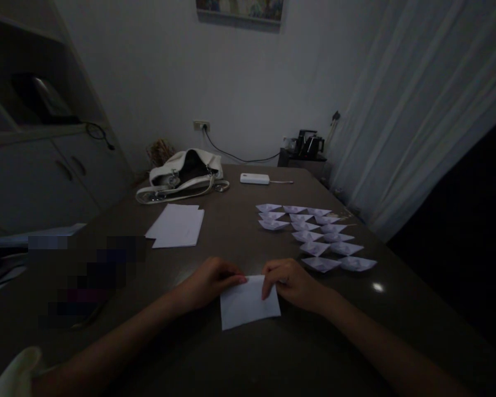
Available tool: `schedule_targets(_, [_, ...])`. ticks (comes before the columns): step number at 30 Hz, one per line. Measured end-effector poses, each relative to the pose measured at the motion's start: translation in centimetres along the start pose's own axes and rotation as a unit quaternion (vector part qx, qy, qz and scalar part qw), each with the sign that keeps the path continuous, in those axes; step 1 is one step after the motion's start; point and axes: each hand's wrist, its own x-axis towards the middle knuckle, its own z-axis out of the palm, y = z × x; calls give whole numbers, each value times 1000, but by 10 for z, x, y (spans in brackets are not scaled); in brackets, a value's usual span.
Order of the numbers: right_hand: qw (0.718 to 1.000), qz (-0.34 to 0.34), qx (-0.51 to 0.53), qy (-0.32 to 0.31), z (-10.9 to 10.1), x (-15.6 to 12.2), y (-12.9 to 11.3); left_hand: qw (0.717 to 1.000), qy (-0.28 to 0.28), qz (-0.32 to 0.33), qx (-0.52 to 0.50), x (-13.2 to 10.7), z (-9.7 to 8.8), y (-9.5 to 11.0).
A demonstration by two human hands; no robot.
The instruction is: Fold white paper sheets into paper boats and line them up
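A small white sheet of paper [248,309], with a straight upper edge that looks folded, lies on the dark table in front of me. My left hand [213,281] pinches its upper left corner between thumb and fingers. At the upper right, my right hand [291,281] has its fingers curled over the same paper, with one fingertip pressed on its face. Beyond my right hand stand several folded paper boats [308,236] in rows. To the far left of my hands rests a stack of white paper sheets [179,225].
A white handbag [186,173] lies at the table's far left, with a white power bank [254,178] and short cable to its right. Black kettles [312,144] stand on a small stand behind the table. A sheer curtain [413,110] hangs on the right.
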Motion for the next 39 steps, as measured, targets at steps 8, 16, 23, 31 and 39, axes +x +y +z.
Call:
schedule_targets(8, [984, 128, 108, 59, -9, 1, -7, 999, 24, 2, 36, 0, -1, 0])
schedule_targets(16, [966, 233, 22, 110, 17, 13, -8, 1000, 17, 1, 16, 0, 3, 7])
schedule_targets(23, [965, 225, 47, 130, 12, 11, -3, 999, 32, -2, -1, 0, 1, 8])
schedule_targets(31, [970, 193, -23, 148, 14, 8, -1, 997, 25, -49, -48, -2, 3, 7])
schedule_targets(39, [973, 189, 61, 121, 12, 5, -2, 998, 28, -41, -44, -2, 2, 3])
